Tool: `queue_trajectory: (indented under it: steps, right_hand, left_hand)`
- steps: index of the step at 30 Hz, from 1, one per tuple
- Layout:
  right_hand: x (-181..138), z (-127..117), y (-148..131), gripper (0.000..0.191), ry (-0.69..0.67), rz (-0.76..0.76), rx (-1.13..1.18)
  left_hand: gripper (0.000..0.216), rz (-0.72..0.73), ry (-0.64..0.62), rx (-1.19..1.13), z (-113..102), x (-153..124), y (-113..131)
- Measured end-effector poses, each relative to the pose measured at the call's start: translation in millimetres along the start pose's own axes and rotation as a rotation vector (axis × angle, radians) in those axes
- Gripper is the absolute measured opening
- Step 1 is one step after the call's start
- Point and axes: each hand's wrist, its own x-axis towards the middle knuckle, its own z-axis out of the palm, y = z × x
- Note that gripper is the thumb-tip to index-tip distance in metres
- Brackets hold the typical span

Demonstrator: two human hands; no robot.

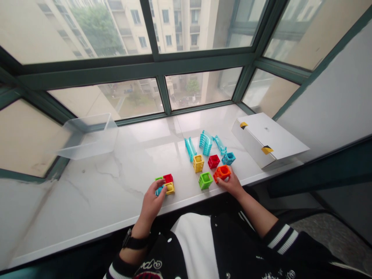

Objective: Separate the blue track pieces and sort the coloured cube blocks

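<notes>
My left hand (153, 197) is curled over the near left part of a small square cluster of toy blocks. Its thumb and fingers close around the blue block (159, 190), which is partly covered. In the same cluster are a red block (168, 178), a yellow block (170, 188) and a mostly hidden green block (158, 178). On the other side, my right hand (232, 183) grips an orange block (222, 173) with a round opening. Close to it stand a green block (205, 180), a red block (214, 161), a yellow block (198, 163) and a blue block (228, 158).
Behind the blocks lie a straight blue track piece (190, 149), a curved one (206, 142) and another blue track piece (220, 145). A clear plastic bin (87, 143) sits at the left, a white box (270, 139) at the right. Windows border the white marble-look counter (122, 170).
</notes>
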Motion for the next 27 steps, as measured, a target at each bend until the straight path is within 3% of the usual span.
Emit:
queue_trajectory:
  steps: [4, 8, 13, 16, 20, 23, 25, 27]
  right_hand:
    - [1, -2, 2, 0.058, -0.029, -0.017, -0.012]
    - [0, -5, 6, 0.071, -0.046, -0.039, -0.014]
    - [-5, -15, 6, 0.098, -0.086, -0.06, 0.023]
    - [-6, -29, -3, 0.092, -0.042, -0.124, 0.079]
    - [-5, -46, -34, 0.082, 0.141, -0.284, 0.044]
    - [-1, -45, -70, 0.076, 0.266, -0.302, -0.005]
    - [0, -36, -100, 0.065, 0.291, -0.313, -0.02]
    - [0, -20, -131, 0.045, 0.225, -0.414, -0.018]
  left_hand:
    - [0.037, 0.086, 0.073, 0.15, -11, 4, -2]
    - [0.044, 0.125, 0.056, 0.262, -18, 5, -15]
    - [0.049, 0.119, -0.027, 0.337, -12, 0, -36]
    - [0.049, 0.141, -0.001, 0.384, -6, -1, -41]
    - [0.051, 0.191, 0.012, 0.429, -2, 2, -44]
    - [0.049, 0.216, -0.042, 0.411, 0, 6, -46]
    - [0.048, 0.208, -0.065, 0.397, 2, 7, -45]
    - [0.047, 0.195, -0.072, 0.399, 4, 7, -43]
